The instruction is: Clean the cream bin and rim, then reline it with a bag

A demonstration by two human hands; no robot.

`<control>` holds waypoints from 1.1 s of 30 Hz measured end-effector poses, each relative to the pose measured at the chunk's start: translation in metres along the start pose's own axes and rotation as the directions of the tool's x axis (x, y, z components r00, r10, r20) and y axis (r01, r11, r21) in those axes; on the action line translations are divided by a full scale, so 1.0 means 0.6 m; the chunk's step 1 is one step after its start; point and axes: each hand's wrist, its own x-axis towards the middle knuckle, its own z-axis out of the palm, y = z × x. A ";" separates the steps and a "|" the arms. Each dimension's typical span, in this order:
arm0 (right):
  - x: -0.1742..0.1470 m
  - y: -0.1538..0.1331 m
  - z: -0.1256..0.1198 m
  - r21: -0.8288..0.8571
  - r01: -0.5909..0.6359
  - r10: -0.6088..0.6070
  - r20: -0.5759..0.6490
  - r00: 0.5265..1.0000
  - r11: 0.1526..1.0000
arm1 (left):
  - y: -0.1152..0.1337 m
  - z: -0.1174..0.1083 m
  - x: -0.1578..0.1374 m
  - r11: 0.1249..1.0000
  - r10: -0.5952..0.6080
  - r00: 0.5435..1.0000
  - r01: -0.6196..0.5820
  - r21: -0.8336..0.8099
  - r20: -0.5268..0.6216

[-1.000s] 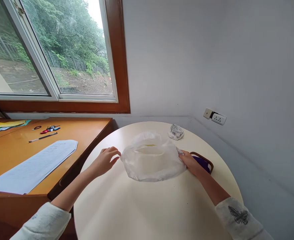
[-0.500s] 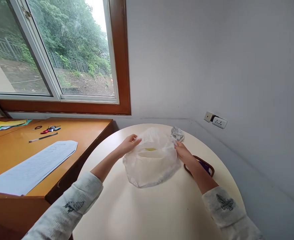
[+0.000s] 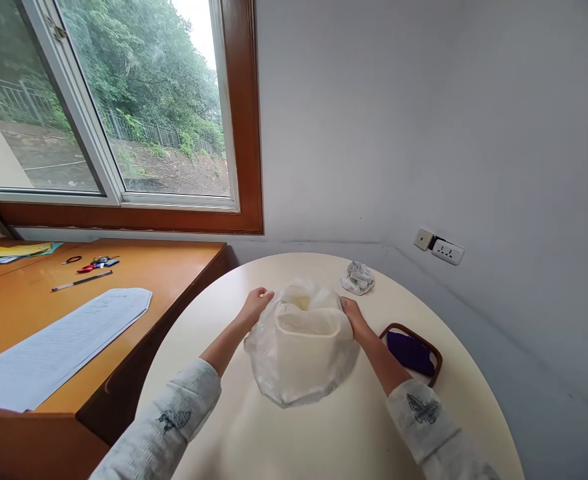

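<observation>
A translucent white plastic bag [image 3: 269, 360] spreads around a pale, boxy container [image 3: 304, 350] in the middle of the round table. The container's rounded rim shows through or within the film, with a yellowish patch behind it; whether the film lies inside or outside the walls I cannot tell. On the left, my left hand [image 3: 256, 305] pinches the bag's upper edge. My right hand [image 3: 353, 316] grips the opposite edge, its fingertips partly hidden by the film.
A crumpled grey-white bundle [image 3: 358, 278] lies at the back of the round table [image 3: 284, 447]. To the right sits a brown-rimmed tray [image 3: 439, 363] holding a purple cloth [image 3: 410, 352]. The wooden desk [image 3: 174, 257] on the left carries papers [image 3: 74, 343], a pen [image 3: 81, 281] and small items.
Both hands have drawn the bag's edges down and slightly toward me, so the container's rim stands out more. The tray is less covered by my right arm. The view has shifted slightly.
</observation>
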 end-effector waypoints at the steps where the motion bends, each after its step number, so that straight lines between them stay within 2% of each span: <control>1: -0.005 0.002 -0.001 -0.043 0.009 -0.009 -0.009 1.000 0.999 | -0.011 -0.001 -0.003 1.000 -0.013 1.000 0.012 0.012 0.019; 5: -0.028 0.007 -0.011 -0.215 0.035 -0.050 -0.064 0.997 0.976 | -0.039 -0.006 -0.014 0.995 -0.045 0.997 0.039 0.097 0.063; 8: -0.036 0.009 -0.022 -0.318 0.044 -0.077 -0.093 0.993 0.947 | -0.036 -0.017 -0.012 0.983 -0.018 0.999 0.013 0.181 0.027; 11: -0.031 0.000 -0.035 -0.398 0.059 -0.125 -0.142 0.982 0.916 | -0.004 -0.036 -0.015 0.968 0.114 0.991 -0.095 0.231 -0.070; 14: -0.032 -0.034 -0.043 -0.444 0.134 -0.238 -0.188 0.953 0.886 | 0.053 -0.057 -0.048 0.923 0.325 0.942 -0.295 0.248 -0.085; 15: -0.038 -0.051 -0.044 -0.454 0.194 -0.304 -0.183 0.935 0.869 | 0.073 -0.061 -0.066 0.884 0.415 0.909 -0.392 0.255 -0.040; 16: -0.048 -0.070 -0.044 -0.469 0.293 -0.404 -0.153 0.902 0.833 | 0.093 -0.064 -0.086 0.774 0.555 0.827 -0.554 0.306 0.092; 17: -0.061 -0.089 -0.042 -0.479 0.405 -0.504 -0.093 0.859 0.779 | 0.109 -0.064 -0.106 0.656 0.629 0.736 -0.676 0.337 0.251; 18: -0.077 -0.108 -0.040 -0.493 0.490 -0.567 -0.008 0.824 0.719 | 0.122 -0.062 -0.124 0.546 0.647 0.652 -0.758 0.356 0.396; 19: -0.094 -0.125 -0.037 -0.509 0.555 -0.594 0.102 0.798 0.658 | 0.130 -0.059 -0.139 0.465 0.628 0.594 -0.804 0.370 0.502; 21: -0.128 -0.151 -0.030 -0.532 0.650 -0.568 0.338 0.750 0.542 | 0.134 -0.049 -0.160 0.353 0.581 0.535 -0.845 0.403 0.613; 22: -0.143 -0.158 -0.027 -0.535 0.683 -0.535 0.430 0.727 0.497 | 0.130 -0.043 -0.166 0.310 0.564 0.519 -0.854 0.417 0.642; 24: -0.168 -0.161 -0.022 -0.538 0.725 -0.495 0.532 0.687 0.430 | 0.116 -0.034 -0.173 0.231 0.558 0.488 -0.868 0.440 0.671; 27: -0.195 -0.151 -0.020 -0.544 0.755 -0.527 0.548 0.650 0.365 | 0.096 -0.027 -0.186 0.110 0.606 0.419 -0.886 0.450 0.677; 29: -0.211 -0.149 -0.021 -0.542 0.770 -0.560 0.542 0.627 0.338 | 0.088 -0.025 -0.202 0.030 0.645 0.356 -0.896 0.444 0.676; 33: -0.234 -0.177 -0.018 -0.553 0.778 -0.551 0.566 0.613 0.297 | 0.082 -0.014 -0.237 -0.114 0.685 0.239 -0.898 0.424 0.689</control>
